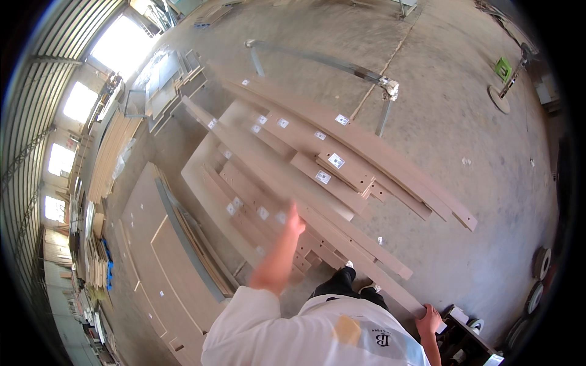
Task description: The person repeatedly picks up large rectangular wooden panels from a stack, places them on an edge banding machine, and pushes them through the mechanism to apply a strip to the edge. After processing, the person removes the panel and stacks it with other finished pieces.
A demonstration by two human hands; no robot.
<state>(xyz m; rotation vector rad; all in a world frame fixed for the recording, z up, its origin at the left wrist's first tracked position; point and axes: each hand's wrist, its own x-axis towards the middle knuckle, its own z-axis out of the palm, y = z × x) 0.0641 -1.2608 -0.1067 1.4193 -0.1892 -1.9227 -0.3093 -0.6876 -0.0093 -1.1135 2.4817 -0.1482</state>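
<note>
A long, narrow brown board (pixel 342 239) runs slantwise across the view, from the far left down to my right side. My right hand (pixel 430 319) grips its near end, fingers wrapped over the edge. Midway along the board, my left hand (pixel 297 223) is closed at its near-left edge; the fingers are somewhat blurred and partly hidden. Beneath and beyond the held board lie stacked brown panels of several lengths, many bearing white labels. One long panel (pixel 397 160) lies along the far side of the stack, and a short labelled panel (pixel 329 183) rests nearer the middle.
A metal bar frame (pixel 317 59) with a wrapped corner stands beyond the stack. Large brown panels (pixel 159 244) lie to my left, with more boards (pixel 113 152) along the wall. A dark cart (pixel 467 341) stands by my right hand. A green stool (pixel 503 69) is far right.
</note>
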